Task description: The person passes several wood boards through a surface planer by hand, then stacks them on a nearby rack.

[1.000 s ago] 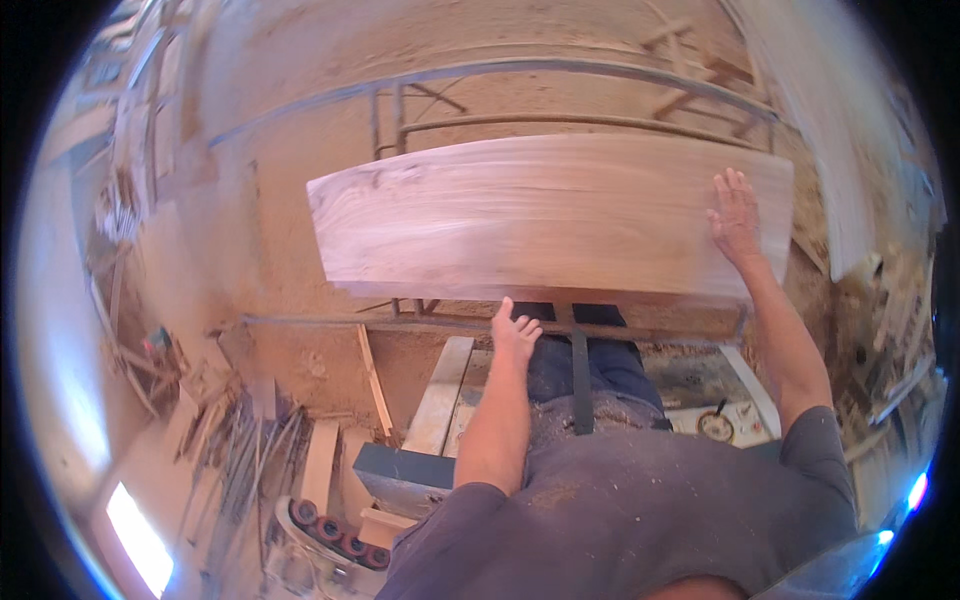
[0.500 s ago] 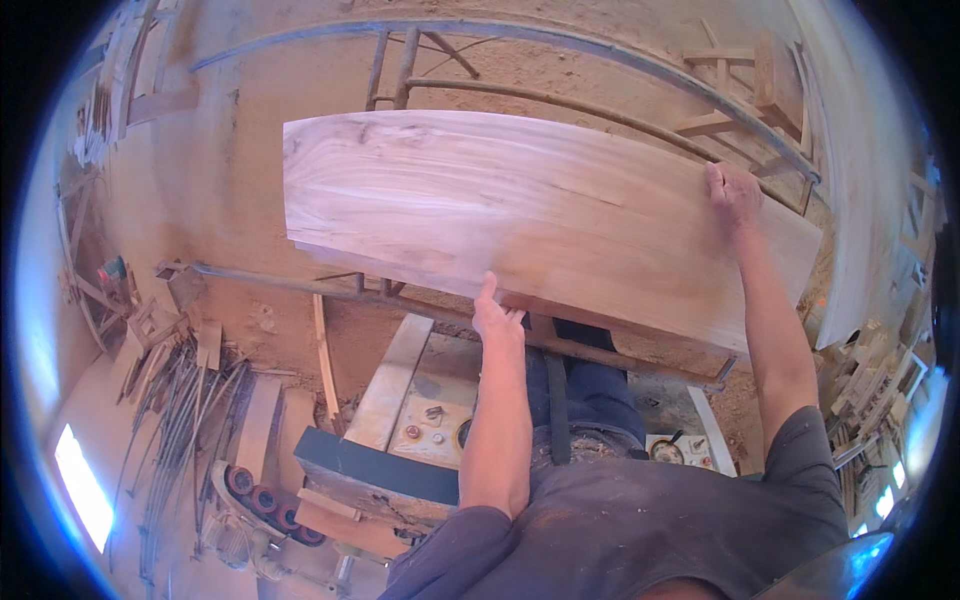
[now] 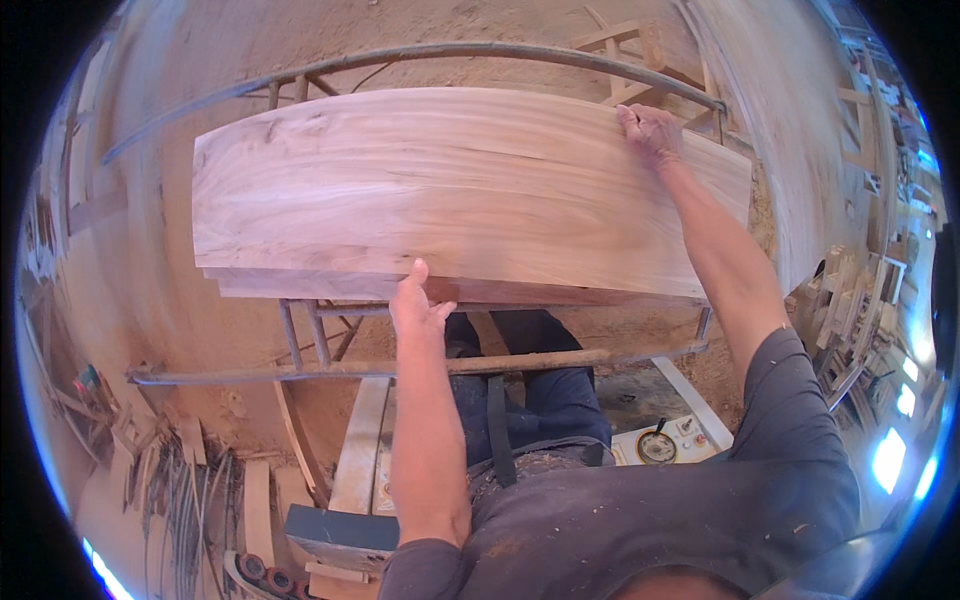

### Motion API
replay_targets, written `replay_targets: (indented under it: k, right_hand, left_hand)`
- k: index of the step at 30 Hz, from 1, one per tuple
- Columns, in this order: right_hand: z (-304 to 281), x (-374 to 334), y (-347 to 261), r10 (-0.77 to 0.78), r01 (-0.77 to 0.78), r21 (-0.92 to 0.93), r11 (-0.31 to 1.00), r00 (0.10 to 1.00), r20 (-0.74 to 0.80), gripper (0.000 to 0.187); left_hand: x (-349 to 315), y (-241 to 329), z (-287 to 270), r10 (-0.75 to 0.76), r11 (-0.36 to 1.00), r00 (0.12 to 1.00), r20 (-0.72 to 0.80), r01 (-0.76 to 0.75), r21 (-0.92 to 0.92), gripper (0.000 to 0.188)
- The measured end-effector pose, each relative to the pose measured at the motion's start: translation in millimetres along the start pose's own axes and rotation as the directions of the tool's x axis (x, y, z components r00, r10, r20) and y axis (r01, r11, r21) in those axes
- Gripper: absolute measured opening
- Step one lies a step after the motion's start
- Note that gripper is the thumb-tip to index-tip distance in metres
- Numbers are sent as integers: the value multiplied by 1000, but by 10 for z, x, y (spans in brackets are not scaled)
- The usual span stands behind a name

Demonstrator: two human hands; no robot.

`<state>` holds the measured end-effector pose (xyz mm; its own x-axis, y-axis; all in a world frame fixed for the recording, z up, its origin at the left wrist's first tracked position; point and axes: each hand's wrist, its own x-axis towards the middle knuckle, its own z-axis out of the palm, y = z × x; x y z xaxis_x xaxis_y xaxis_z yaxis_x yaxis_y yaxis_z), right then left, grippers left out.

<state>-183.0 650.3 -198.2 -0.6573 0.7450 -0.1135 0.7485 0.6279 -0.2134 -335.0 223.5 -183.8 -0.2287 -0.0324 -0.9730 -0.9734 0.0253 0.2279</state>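
Note:
A wide, pale wooden board (image 3: 450, 190) with flowing grain lies across a metal rack. Beneath its near edge shows the edge of another wooden piece (image 3: 300, 284). My left hand (image 3: 418, 305) grips the near edge, thumb on top and fingers against the side, partly hidden. At the far edge, toward the right end, my right hand (image 3: 652, 135) has its fingers curled over the board.
The rack's near rail (image 3: 480, 364) runs between me and the board; its far rail (image 3: 450, 50) lies beyond. A machine panel with a round dial (image 3: 656, 447) stands close to me. Rods (image 3: 190, 510) and wood scraps (image 3: 840, 310) lie at the sides.
The board has moved away from me, toward the rack's far rail, and sits straighter along the rack. Both hands have kept their hold. The view has also shifted.

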Motion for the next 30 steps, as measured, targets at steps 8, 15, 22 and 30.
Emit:
replay_targets:
  k: [8, 15, 22, 30]
  right_hand:
    - [31, -155, -81, 8, -11, 43, 999, 999, 53, 46]
    - [-82, -434, -376, -74, 73, 29, 997, 996, 57, 43]
    - [-44, -640, -365, -249, 251, 106, 962, 968, -27, 33]
    - [-60, -1395, -586, -222, 223, -2, 975, 969, -105, 61]
  left_hand:
    - [257, -331, -335, 50, 987, 997, -56, -58, -151, 36]
    - [-88, -731, -401, 105, 913, 989, 101, -56, -403, 13]
    - [139, -850, -366, 86, 929, 986, 145, -27, -368, 27]
    - [-178, -674, -422, 9, 917, 993, 118, 39, -396, 15]
